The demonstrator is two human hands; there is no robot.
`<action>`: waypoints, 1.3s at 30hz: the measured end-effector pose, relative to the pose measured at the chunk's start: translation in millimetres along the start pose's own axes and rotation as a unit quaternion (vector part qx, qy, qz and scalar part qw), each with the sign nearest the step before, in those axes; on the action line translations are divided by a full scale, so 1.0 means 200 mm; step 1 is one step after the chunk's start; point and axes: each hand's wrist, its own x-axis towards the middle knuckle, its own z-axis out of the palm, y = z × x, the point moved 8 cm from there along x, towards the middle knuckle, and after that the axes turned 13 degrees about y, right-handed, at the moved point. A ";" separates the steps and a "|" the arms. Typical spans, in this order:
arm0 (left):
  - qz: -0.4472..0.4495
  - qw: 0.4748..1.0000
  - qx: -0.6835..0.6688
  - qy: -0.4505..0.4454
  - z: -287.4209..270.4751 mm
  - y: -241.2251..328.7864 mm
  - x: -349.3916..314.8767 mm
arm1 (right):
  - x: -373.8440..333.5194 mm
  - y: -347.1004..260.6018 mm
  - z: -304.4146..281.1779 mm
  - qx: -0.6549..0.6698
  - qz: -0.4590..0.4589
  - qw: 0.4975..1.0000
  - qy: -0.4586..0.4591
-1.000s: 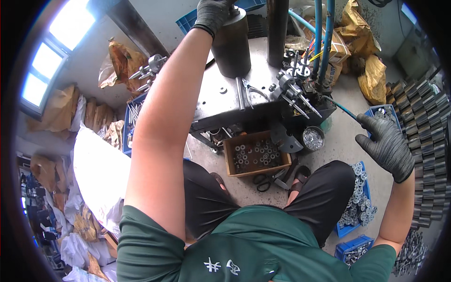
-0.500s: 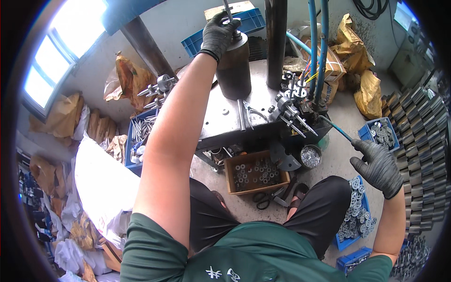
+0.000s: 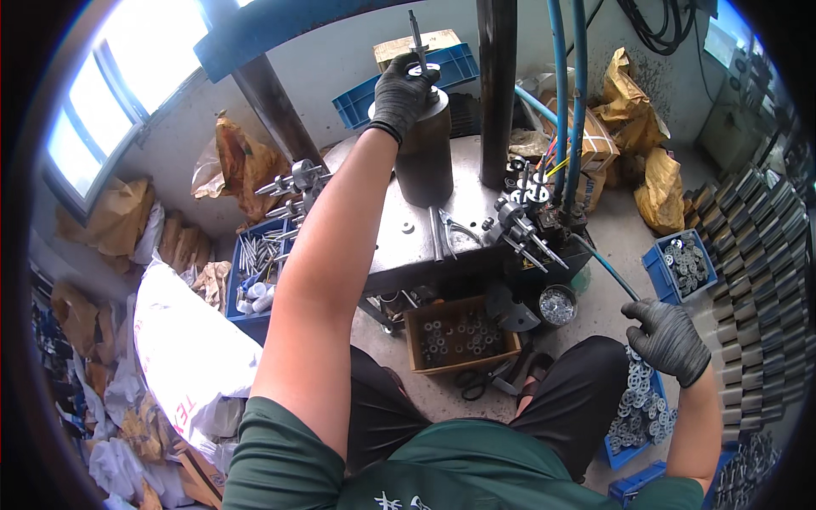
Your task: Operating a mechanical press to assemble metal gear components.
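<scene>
Left hand (image 3: 403, 96) curled round slim grey metal shaft (image 3: 416, 32): looks stiff, slick, probably weighty, best gripped low; right hand (image 3: 670, 342) wrapped round thin teal lever (image 3: 607, 266).

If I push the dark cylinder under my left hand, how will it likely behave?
The dark cylinder looks like metal, so it's probably heavy and rigid. Standing upright, taller than wide, it might tip if pushed near the top, though I can't tell whether it's fixed to the bench.

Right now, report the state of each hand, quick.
Left hand: closed on the upright metal shaft atop the dark cylinder.
Right hand: closed around the blue lever's end.
</scene>
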 end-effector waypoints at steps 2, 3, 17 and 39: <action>-0.013 1.000 -0.028 -0.002 0.01 -0.01 0.00 | -0.07 0.03 0.08 -0.018 0.009 0.999 -0.038; -0.026 0.998 -0.055 -0.004 0.01 -0.02 0.00 | -0.10 0.04 0.09 -0.020 0.010 0.999 -0.039; 0.065 0.998 -0.001 0.026 0.01 -0.07 0.07 | -0.05 0.06 0.09 0.012 0.040 0.993 -0.108; 0.038 0.999 -0.012 0.009 0.01 -0.11 0.07 | -0.01 0.07 0.04 0.055 0.035 0.995 -0.069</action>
